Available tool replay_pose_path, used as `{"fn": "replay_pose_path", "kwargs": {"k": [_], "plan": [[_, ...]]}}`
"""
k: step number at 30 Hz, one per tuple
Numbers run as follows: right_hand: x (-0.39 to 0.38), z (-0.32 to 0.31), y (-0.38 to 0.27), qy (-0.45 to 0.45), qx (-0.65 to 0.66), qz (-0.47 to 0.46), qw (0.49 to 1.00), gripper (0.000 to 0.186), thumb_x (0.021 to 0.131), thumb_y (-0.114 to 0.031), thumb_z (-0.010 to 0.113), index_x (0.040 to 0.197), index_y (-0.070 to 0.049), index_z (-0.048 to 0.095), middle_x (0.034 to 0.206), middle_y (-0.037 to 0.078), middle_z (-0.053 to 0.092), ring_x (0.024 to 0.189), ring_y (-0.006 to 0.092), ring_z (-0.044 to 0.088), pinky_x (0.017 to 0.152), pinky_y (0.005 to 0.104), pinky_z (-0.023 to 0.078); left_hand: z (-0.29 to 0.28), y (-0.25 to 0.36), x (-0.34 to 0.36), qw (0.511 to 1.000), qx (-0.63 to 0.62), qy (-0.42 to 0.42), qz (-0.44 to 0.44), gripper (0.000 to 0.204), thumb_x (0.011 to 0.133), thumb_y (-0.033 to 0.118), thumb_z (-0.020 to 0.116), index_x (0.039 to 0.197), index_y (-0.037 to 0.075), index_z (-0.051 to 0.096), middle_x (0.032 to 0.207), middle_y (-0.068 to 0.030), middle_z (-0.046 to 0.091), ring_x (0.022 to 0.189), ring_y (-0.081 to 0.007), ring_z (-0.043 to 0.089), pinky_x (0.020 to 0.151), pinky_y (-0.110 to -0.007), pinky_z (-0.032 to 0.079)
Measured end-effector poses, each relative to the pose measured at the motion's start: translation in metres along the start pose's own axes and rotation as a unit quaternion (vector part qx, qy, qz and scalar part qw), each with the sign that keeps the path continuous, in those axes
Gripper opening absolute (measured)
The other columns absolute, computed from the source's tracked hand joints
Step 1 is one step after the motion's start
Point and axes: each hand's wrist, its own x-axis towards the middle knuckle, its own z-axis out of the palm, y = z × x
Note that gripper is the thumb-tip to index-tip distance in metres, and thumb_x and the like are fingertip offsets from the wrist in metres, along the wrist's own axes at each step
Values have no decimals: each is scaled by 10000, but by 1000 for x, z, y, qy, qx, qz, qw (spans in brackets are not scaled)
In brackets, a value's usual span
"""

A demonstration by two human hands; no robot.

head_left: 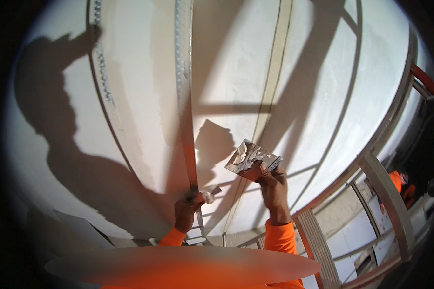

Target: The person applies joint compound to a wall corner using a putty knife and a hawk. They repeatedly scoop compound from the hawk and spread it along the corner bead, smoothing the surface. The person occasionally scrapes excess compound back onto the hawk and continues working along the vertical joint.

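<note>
In front of the white wall, my right hand (274, 190) is closed on a wide putty knife (246, 156). Its square blade is tilted up and carries smears of pale joint compound. Lower and to the left, my left hand (184, 214) is closed around a small putty knife (214, 190), whose handle is mostly hidden in the fingers. A whitish lump of compound (208, 197) shows beside those fingers. Just above the left hand runs a perforated metal corner bead (181, 58), set upright along the wall's edge. Both sleeves are orange.
Another perforated strip (101, 62) runs up the wall further left, and a tan vertical joint (275, 62) right of centre. A ladder (386, 202) stands at the lower right, close by my right arm. Beyond it, a person in orange (398, 182) is partly visible. Shadows cross the wall.
</note>
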Motion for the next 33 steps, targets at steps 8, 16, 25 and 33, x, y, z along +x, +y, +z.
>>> {"fn": "replay_pose_path", "kwargs": {"k": [8,16,25,33], "plan": [[-60,47,57,131,207,-33,969,333,1053,-103,544,1376,-29,517,1287,130,662,1180,264,665,1047,448,545,40,56,-30,946,-284,28,-153,401,994,173,677,1367,134,535,1274,-11,639,1142,-141,657,972,-330,596],[-93,85,83,227,138,-73,961,290,1055,-70,536,1341,-28,550,1290,98,654,1159,225,657,958,392,575,15,67,-36,944,-278,6,-175,396,991,141,669,1360,117,528,1263,-5,639,1117,-122,674,966,-311,606],[-168,98,115,173,-252,-10,952,211,987,-11,548,1171,4,649,1063,83,725,950,174,692,865,323,561,-23,95,-50,949,-238,-22,-205,320,1007,127,645,1308,49,574,1234,-54,664,1116,-149,673,1011,-353,582],[-210,151,119,418,271,166,851,133,1039,-212,574,1098,-110,636,977,22,697,891,192,706,811,439,617,-38,68,-44,976,-197,-85,-24,527,1037,227,631,1485,13,454,1366,-126,581,1231,-233,616,1146,-444,478]]}}
